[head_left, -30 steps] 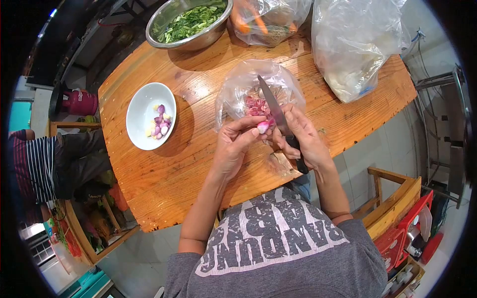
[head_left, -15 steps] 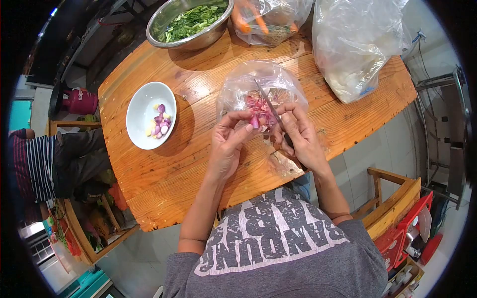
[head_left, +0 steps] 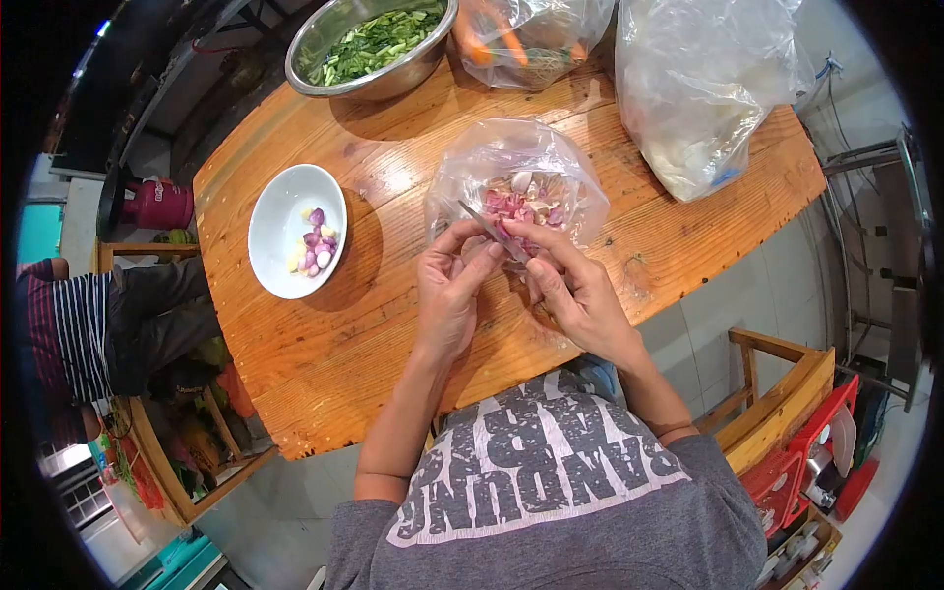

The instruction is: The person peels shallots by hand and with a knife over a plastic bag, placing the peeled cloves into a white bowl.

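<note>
My left hand [head_left: 447, 295] is pinching a shallot [head_left: 506, 230], barely discernible against the knife [head_left: 482, 221]. My right hand [head_left: 582, 302] is gripping that knife, concealing its handle. A bag [head_left: 458, 172] is lying just beyond both hands; beyond it, leftward, a steel bowl [head_left: 401, 79] is running out of view.

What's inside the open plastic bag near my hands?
Inside the open plastic bag are reddish skins and a pale, rounded piece. Anything beneath the skins is covered, and your left hand and right hand block part of the near side.
</note>
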A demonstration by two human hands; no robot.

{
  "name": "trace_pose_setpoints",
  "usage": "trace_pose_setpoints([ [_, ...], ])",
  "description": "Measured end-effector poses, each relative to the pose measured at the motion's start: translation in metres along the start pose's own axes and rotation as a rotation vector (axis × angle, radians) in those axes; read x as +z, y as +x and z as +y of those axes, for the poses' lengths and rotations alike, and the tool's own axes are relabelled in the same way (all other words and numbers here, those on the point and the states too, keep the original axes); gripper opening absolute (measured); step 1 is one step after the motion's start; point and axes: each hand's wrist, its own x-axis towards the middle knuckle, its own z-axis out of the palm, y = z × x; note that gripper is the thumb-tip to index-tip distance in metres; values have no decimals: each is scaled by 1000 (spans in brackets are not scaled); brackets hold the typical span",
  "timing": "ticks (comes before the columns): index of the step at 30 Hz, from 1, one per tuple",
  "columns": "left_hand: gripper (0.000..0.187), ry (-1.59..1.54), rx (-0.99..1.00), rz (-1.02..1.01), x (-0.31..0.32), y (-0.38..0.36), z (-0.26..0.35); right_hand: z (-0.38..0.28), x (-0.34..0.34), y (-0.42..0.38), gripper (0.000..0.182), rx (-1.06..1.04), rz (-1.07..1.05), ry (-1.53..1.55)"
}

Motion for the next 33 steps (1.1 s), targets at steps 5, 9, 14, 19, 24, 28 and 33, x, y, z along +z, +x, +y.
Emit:
trace_pose_setpoints([
  [5, 21, -14, 8, 4, 1, 1, 0, 2, 4, 2, 32, -27, 40, 40],
  [9, 22, -19, 25, 8, -1, 1, -1, 6, 4, 2, 30, 3, 34, 129],
  [14, 23, 15, 25, 20, -1, 0, 0, -2, -8, 5, 33, 173, -69, 413],
  [19, 24, 13, 20, 1, -4, 0, 0, -8, -9, 4, 36, 171, -88, 296],
  [24, 24, 18, 7, 21, -8, 2, -4, -9, -8, 2, 34, 193, -75, 197],
  [28, 25, 26, 2, 39, -7, 1, -3, 6, -1, 3, 31, 42, 4, 144],
  [33, 25, 18, 0, 47, -4, 0, 0, -1, -4, 3, 31, 138, -21, 246],
])
